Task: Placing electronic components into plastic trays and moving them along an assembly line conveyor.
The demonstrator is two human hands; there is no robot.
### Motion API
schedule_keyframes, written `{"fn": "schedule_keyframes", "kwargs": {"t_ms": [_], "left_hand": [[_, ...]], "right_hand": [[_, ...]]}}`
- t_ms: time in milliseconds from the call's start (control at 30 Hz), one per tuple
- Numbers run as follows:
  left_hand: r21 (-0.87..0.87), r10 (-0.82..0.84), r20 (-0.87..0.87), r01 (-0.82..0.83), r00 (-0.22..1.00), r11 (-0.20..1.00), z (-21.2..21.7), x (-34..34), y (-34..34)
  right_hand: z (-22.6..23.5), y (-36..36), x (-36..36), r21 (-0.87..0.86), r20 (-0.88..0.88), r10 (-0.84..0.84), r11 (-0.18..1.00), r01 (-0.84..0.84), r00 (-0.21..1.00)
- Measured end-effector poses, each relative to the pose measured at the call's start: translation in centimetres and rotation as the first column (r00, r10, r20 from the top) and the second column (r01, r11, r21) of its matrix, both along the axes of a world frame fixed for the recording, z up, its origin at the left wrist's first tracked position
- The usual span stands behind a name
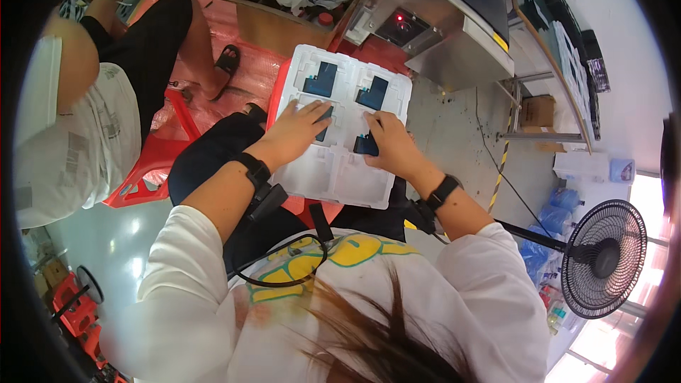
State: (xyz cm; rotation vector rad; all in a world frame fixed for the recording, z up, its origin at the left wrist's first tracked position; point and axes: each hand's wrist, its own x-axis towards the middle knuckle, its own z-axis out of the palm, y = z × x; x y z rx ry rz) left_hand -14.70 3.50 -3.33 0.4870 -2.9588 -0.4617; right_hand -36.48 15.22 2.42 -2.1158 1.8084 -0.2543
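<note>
The white molded tray (311, 174) sits on a red support (278, 92), apparently to keep it within both hands' reach; its walls seem to hold four flat dark-blue pieces (320, 79) apart. The left hand (292, 130) spreads over the middle-left piece (324, 128); the right hand (394, 145) curls at the middle-right piece (365, 145). Whether either grasps, I cannot tell.

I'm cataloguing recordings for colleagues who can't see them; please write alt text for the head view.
The person's bare left hand lies partly over a flat, dark, angular piece in a white moulded tray; the bare right hand is at another. Two similar dark pieces lie in the tray's far compartments.
</note>
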Motion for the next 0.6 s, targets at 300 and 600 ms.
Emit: {"fn": "schedule_keyframes", "kwargs": {"t_ms": [300, 600], "left_hand": [[0.035, 0.139, 0.002, -0.139, 0.990, 0.990, -0.1, 0.2, 0.6], [0.188, 0.374, -0.165, -0.343, 0.913, 0.920, -0.5, 3.0, 3.6]], "right_hand": [[-1.1, 1.5, 1.4, -0.144, 0.128, -0.041, 0.988, 0.060, 0.991], [-2.5, 0.3, 9.1, -0.232, 0.228, 0.119, 0.971, -0.064, 0.967]]}}
